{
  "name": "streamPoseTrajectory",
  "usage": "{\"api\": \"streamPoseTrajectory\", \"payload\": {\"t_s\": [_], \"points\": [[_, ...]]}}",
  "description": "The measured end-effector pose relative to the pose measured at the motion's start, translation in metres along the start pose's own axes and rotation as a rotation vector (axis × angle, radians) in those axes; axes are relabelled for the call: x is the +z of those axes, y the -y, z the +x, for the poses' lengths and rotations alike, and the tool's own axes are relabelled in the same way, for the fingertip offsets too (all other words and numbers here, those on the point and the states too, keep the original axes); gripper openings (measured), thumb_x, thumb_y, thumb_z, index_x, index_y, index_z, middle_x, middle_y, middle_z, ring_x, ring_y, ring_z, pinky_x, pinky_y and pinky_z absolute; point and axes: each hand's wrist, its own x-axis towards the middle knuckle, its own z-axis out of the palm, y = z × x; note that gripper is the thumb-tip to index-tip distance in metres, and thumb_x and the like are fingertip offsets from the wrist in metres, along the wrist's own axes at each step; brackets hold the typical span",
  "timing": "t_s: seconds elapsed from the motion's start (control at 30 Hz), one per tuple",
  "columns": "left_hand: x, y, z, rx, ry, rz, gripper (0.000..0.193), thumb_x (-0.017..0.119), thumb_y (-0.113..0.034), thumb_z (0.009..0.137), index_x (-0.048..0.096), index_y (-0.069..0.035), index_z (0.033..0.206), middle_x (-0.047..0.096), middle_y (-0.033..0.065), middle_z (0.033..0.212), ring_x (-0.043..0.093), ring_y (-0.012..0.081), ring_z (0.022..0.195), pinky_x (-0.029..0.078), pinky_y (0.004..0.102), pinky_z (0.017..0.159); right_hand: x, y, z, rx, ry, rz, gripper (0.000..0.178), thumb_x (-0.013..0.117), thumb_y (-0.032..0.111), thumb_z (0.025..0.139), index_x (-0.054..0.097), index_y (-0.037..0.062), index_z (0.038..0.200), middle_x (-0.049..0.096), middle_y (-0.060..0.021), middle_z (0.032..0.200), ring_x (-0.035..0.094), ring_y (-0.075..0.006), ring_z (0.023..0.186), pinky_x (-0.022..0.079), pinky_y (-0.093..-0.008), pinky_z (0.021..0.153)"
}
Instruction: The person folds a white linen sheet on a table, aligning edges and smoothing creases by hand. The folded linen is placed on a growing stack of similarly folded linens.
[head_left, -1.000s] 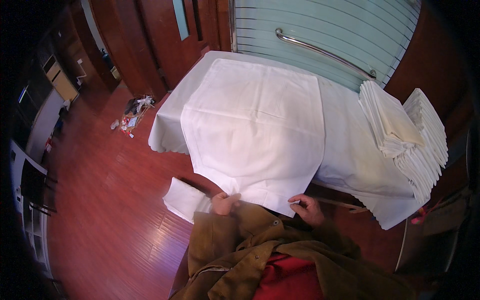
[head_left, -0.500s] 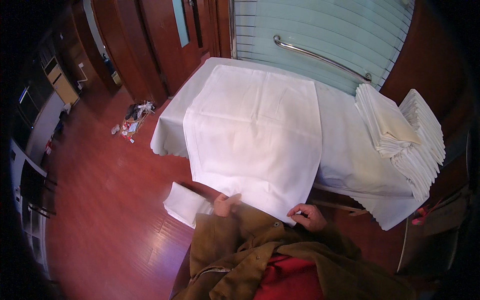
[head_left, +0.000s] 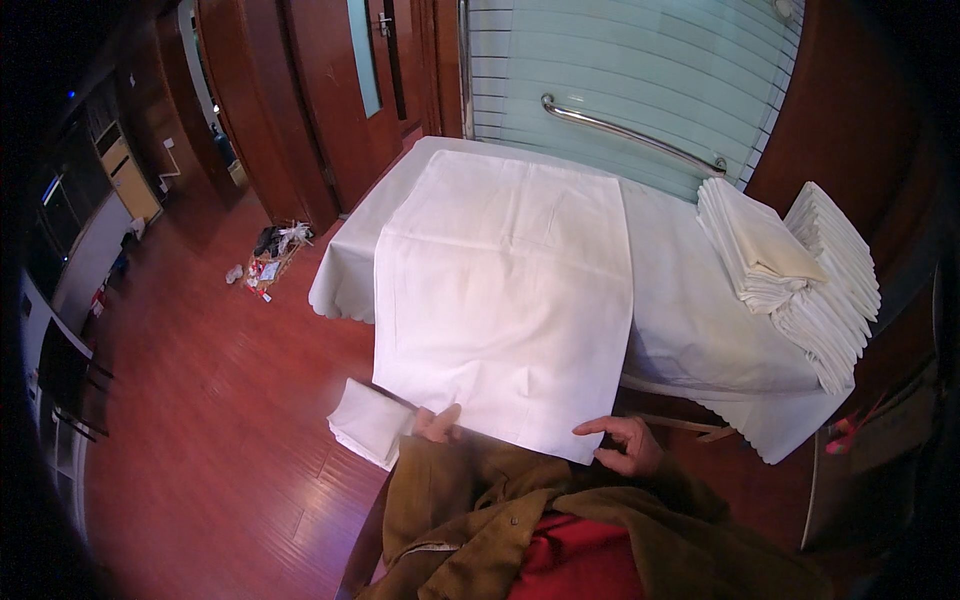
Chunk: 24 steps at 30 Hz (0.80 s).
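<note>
A large white cloth [head_left: 505, 290] lies folded lengthwise over a table covered in a white tablecloth [head_left: 690, 320]; its near end hangs over the front edge toward me. My left hand [head_left: 437, 424] pinches the cloth's near left corner. At the near right corner is my right hand [head_left: 625, 445], index finger stretched along the hem and the other fingers curled under it. Both brown coat sleeves come in from the bottom.
Two stacks of folded white cloths [head_left: 790, 270] sit on the table's right end. Another folded white piece [head_left: 368, 422] rests low at my left. Behind the table is a pale glass panel with a metal rail [head_left: 630, 133]. Litter [head_left: 270, 255] lies on the wooden floor.
The cloth's left side has been brought in, so it now lies narrower with straighter edges. My hands have stayed at its near hem, the right one a little lower.
</note>
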Motion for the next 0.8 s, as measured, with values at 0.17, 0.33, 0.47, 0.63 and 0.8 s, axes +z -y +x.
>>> {"api": "streamPoseTrajectory", "payload": {"t_s": [0.17, 0.33, 0.47, 0.63, 0.8], "points": [[0.008, -0.014, -0.014, 0.019, 0.020, -0.301, 0.020, 0.067, -0.013, 0.089, 0.063, -0.004, 0.106, 0.058, 0.0049, 0.067, 0.049, 0.0164, 0.055, 0.042, 0.0332, 0.052, 0.003, 0.000, 0.000, -0.188, -0.099, -0.265, 0.036, 0.057, -0.008, 0.079, 0.070, 0.0001, 0.112, 0.074, -0.0135, 0.101, 0.072, -0.0203, 0.094, 0.055, -0.0316, 0.085], [0.000, -0.026, -0.019, 0.470, 0.050, 0.371, 0.016, 0.074, -0.010, 0.086, 0.064, -0.005, 0.098, 0.066, 0.0095, 0.075, 0.062, 0.0196, 0.063, 0.050, 0.0343, 0.055, 0.001, 0.001, -0.006, -0.251, -0.136, -0.351, 0.038, 0.056, -0.006, 0.077, 0.070, 0.0021, 0.112, 0.074, -0.0176, 0.104, 0.073, -0.0260, 0.094, 0.057, -0.0341, 0.084], [0.000, -0.021, -0.047, 0.101, -0.073, 0.136, 0.036, 0.068, -0.031, 0.093, 0.063, 0.000, 0.075, 0.064, 0.0063, 0.071, 0.059, 0.0162, 0.066, 0.044, 0.0329, 0.056, -0.001, 0.005, -0.009, -0.210, -0.154, -0.260, 0.028, 0.060, -0.005, 0.080, 0.070, 0.0029, 0.105, 0.073, -0.0153, 0.097, 0.073, -0.0233, 0.089, 0.057, -0.0328, 0.079], [0.003, -0.014, -0.040, 0.047, -0.139, -0.110, 0.034, 0.073, -0.030, 0.089, 0.059, 0.000, 0.079, 0.063, 0.0074, 0.070, 0.055, 0.0147, 0.059, 0.045, 0.0313, 0.053, 0.000, 0.001, -0.007, -0.195, -0.085, -0.264, 0.025, 0.062, -0.003, 0.081, 0.069, 0.0038, 0.103, 0.071, -0.0143, 0.093, 0.071, -0.0232, 0.085, 0.056, -0.0328, 0.076], [-0.002, -0.016, -0.033, -0.067, -0.157, -0.175, 0.021, 0.074, -0.012, 0.085, 0.054, -0.006, 0.078, 0.061, 0.0114, 0.077, 0.061, 0.0242, 0.068, 0.054, 0.0413, 0.062, 0.000, 0.000, -0.007, -0.252, -0.098, -0.297, 0.027, 0.061, -0.004, 0.079, 0.069, 0.0053, 0.103, 0.071, -0.0143, 0.093, 0.071, -0.0251, 0.085, 0.055, -0.0338, 0.075]]}}
